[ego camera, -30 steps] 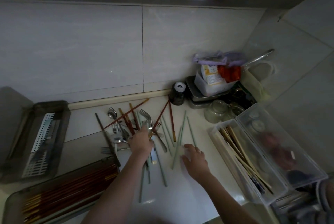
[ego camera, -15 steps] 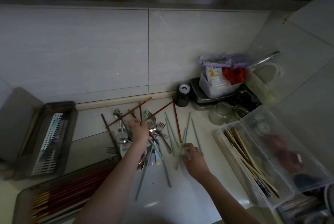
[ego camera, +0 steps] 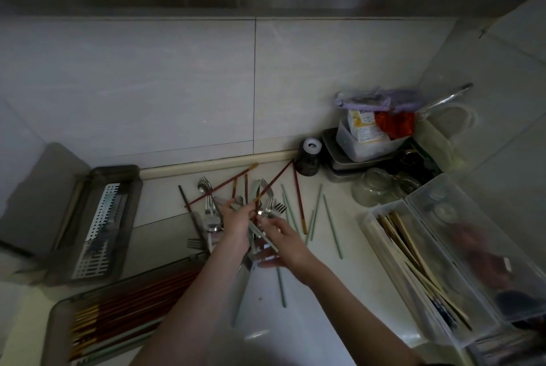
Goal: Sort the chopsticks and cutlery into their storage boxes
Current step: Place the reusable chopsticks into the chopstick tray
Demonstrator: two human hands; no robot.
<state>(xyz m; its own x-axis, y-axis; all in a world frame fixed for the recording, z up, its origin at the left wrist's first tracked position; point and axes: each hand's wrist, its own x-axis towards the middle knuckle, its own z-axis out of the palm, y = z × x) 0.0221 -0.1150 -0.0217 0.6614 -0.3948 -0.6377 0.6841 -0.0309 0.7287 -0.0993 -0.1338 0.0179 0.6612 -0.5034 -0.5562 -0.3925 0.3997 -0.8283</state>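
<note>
A mixed pile of metal forks and spoons, red-brown chopsticks and pale green chopsticks lies on the white counter. My left hand is closed on a bundle of cutlery and green chopsticks in the middle of the pile. My right hand meets it from the right, fingers touching the same bundle. A grey box of red-brown chopsticks sits at the front left. A grey box with a perforated insert stands at the left. A clear box of wooden chopsticks stands at the right.
A dark jar, stacked food containers, glass cups and a bag fill the back right corner. The tiled wall runs close behind the pile. The clear box's open lid lies to the right.
My right hand moved left from the counter to join my left hand. My left hand drew back slightly with a gathered bundle of cutlery and green chopsticks.
</note>
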